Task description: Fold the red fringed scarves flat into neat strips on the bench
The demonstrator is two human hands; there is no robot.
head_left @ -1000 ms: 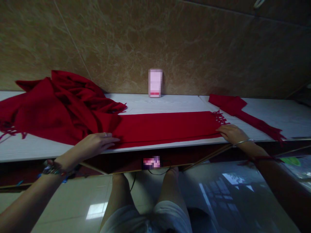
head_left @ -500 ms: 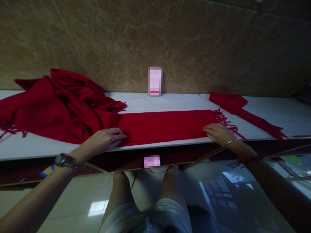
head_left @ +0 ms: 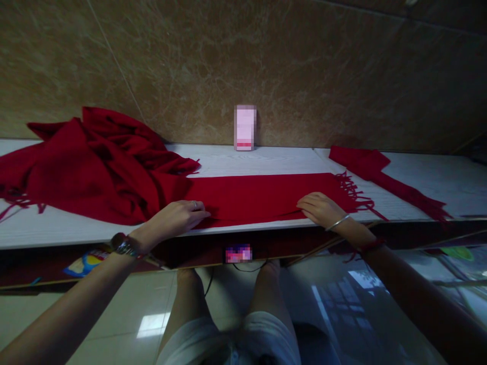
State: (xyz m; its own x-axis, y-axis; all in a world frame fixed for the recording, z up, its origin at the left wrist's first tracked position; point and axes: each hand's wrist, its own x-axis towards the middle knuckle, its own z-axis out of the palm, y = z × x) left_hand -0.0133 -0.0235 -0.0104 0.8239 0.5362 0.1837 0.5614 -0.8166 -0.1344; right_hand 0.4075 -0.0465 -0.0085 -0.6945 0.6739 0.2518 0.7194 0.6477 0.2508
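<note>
A long red scarf (head_left: 251, 195) lies folded in a flat strip along the white tabletop, its fringe at the right end. Its left part joins or lies against a heaped, crumpled mass of red cloth (head_left: 87, 172); I cannot tell which. My left hand (head_left: 180, 218), with a ring, is closed on the scarf's near edge beside the heap. Farther right, my right hand (head_left: 319, 209) pinches the same near edge, short of the fringe. Between the hands the upper layer's edge sits slightly back from the layer below.
A narrow red fringed piece (head_left: 384, 175) lies at the right on the white tabletop (head_left: 266, 159). A blurred pink box-like object (head_left: 245, 129) stands against the marbled wall. Below the table edge, a shelf holds a blurred-screen device (head_left: 238, 253) and a colourful packet (head_left: 85, 263).
My right hand has slid left along the scarf's near edge, away from the fringe. My left hand has shifted a little right. The near edge now shows a separate layer between them.
</note>
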